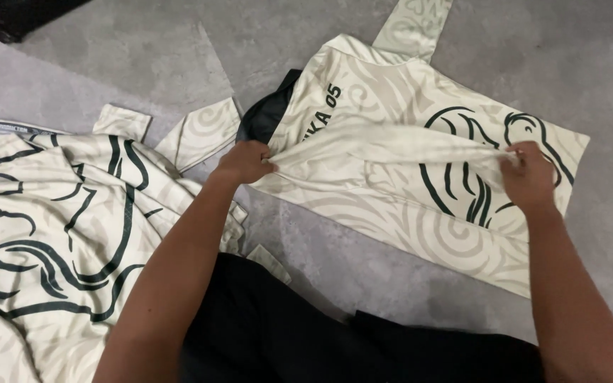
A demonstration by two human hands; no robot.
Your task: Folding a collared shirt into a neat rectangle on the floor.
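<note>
A cream jersey with pale swirls and dark green line art lies spread on the grey floor. My left hand pinches its fabric at the left edge, beside the black collar lining. My right hand grips the same fabric on the right, over the dark green drawing. Between both hands the cloth is pulled up into a taut ridge. One sleeve points up toward the top edge.
A heap of matching cream garments with dark green lines lies at the left. Black cloth covers the bottom middle, near my arms. Grey carpet surrounds everything; a dark object sits at the top left corner.
</note>
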